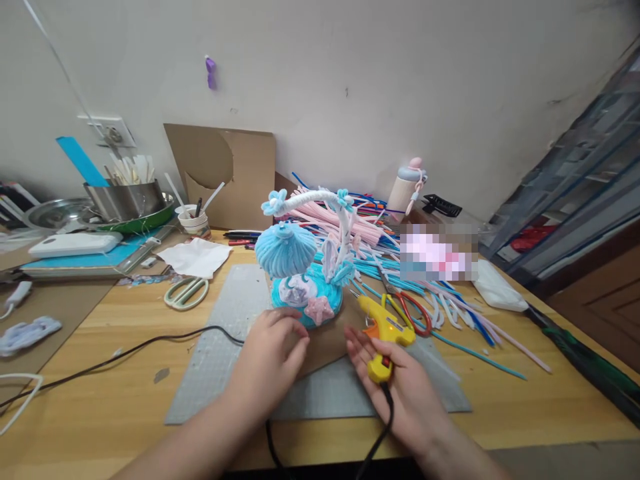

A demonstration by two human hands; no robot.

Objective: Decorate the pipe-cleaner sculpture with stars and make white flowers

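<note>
A small lamp-like craft of fuzzy pipe cleaners stands upright on the cutting mat (200,373). It has a pleated blue shade (286,252), a white curved stem (345,230) and a blue base (325,277) with a pink starfish (320,310) on the front. My left hand (273,350) is at the front left of the base, fingers curled and thumb close to them; whatever is between them is hidden. My right hand (400,383), palm up, holds a yellow hot glue gun (387,323) by its handle, the nozzle pointing up and left toward the craft.
Red-handled scissors (423,313) lie just beyond the glue gun. Behind the craft is a heap of pipe cleaners (360,227). Pale-handled scissors (186,293), a white tissue (196,256) and a paper cup (193,220) are at left. A black cord (150,342) crosses the table.
</note>
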